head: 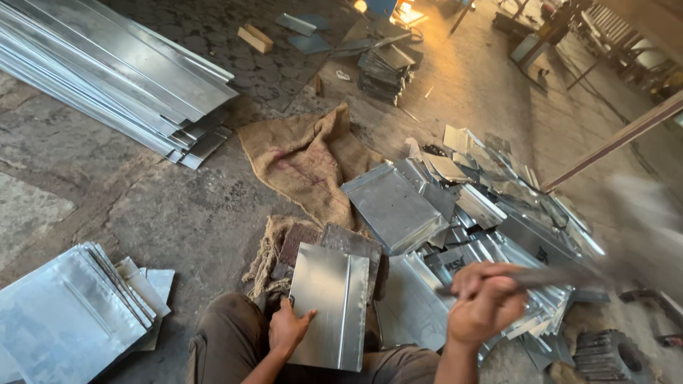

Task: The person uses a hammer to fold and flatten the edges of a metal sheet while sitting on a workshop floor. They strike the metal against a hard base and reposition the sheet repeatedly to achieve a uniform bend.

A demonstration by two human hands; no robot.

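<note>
While the left hand (287, 328) presses its fingers flat and spread on the edge of a shiny metal sheet (329, 304), the right hand (482, 304) is a tight fist around a dark tool handle (541, 279). That handle is blurry. The sheet lies at the bottom middle of the frame, on a dark block (334, 245) by the person's knees. Just right of it sits a messy heap of bent metal pieces (491, 213). A brown sack (306, 160) lies above it. Long metal strips (107, 71) fill the upper left, and flat sheets (64, 313) are stacked at the lower left.
</note>
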